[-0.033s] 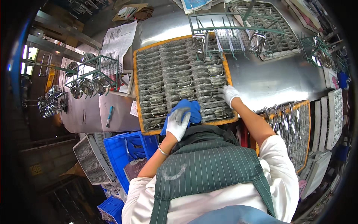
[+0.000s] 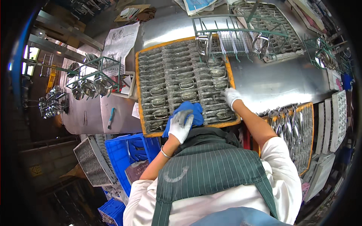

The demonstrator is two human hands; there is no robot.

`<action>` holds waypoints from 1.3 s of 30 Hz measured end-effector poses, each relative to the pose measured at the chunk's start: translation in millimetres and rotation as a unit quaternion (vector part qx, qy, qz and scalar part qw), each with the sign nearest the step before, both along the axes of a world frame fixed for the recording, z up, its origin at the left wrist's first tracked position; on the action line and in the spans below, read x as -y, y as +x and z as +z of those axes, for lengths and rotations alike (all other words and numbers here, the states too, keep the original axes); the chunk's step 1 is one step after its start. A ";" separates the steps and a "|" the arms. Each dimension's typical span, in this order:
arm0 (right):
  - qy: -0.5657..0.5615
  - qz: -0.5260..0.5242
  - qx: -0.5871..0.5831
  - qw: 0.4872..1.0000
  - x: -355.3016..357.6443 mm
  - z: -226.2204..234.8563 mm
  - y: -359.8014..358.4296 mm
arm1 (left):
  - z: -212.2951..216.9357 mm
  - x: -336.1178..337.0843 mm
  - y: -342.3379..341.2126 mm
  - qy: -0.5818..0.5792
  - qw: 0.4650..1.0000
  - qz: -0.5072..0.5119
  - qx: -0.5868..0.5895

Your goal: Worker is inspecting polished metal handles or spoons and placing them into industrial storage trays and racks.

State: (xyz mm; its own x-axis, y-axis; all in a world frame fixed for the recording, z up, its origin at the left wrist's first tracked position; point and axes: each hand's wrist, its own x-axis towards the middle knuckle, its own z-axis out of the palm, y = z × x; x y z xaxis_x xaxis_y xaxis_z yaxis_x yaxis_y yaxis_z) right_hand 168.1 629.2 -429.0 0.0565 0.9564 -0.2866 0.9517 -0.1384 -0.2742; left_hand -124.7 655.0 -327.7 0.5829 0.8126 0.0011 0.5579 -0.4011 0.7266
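Note:
A wide orange-rimmed tray (image 2: 137,90) lies on the steel table, lined with grey moulded slots; several slots hold shiny metal pieces (image 2: 187,84). My left hand (image 2: 180,126), in a white glove, grips a bunched blue cloth (image 2: 193,110) over the tray's near edge. My right hand (image 2: 230,96), also gloved, rests its fingertips on the slots at the tray's right side, next to a metal piece (image 2: 225,115). I cannot tell whether those fingers pinch anything.
A second orange tray (image 2: 310,124) of metal tools lies to the right, with grey trays (image 2: 339,113) beyond it. Green wire racks (image 2: 233,34) stand behind the main tray and another one (image 2: 105,71) stands at its left. Blue crates (image 2: 126,156) sit low left.

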 end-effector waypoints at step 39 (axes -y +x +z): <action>0.399 0.050 -0.298 0.866 -10.9 191.7 -89.9 | 132.1 -31.0 48.0 -0.352 0.865 0.073 0.350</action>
